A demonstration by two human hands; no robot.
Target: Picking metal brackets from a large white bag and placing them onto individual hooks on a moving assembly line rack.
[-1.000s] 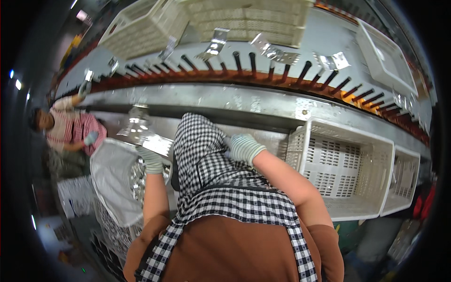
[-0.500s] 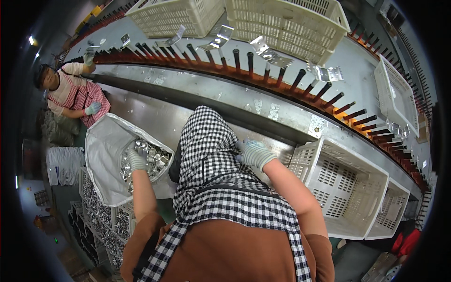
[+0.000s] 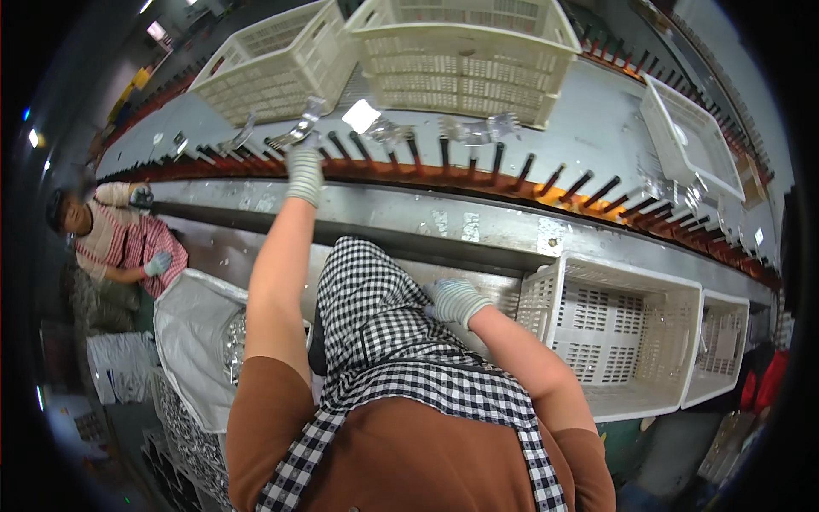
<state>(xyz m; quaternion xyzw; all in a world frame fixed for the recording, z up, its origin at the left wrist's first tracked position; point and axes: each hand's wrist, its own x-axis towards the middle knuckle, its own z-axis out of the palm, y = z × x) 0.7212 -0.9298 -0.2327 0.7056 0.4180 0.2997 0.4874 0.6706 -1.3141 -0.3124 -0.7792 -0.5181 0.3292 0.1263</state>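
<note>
My left hand [image 3: 304,177], in a striped knit glove, reaches up to the row of dark upright posts [image 3: 444,158]. Its blurred fingertips meet the lower edge of a shiny bent metal bracket [image 3: 300,125]; whether they grip it cannot be told. More brackets sit along the posts, among them a wavy metal bracket [image 3: 482,128]. My right hand [image 3: 456,301], gloved alike, rests on the checked apron [image 3: 367,290] over my leg, fingers loosely out, holding nothing. By my left arm stands a white sack [image 3: 192,328] with shiny metal pieces [image 3: 235,346] in it, partly hidden by that arm.
Cream plastic crates [image 3: 465,51] stand beyond the posts. A large white crate [image 3: 627,341] is at my right. A metal ledge [image 3: 409,209] runs before me. At far left sits a co-worker [image 3: 128,230] in a checked apron. Metal pieces [image 3: 188,435] fill containers below the sack.
My left hand has left the metal pieces in the sack and moved up and forward to the posts. My right hand stays on my leg. The view has shifted.
</note>
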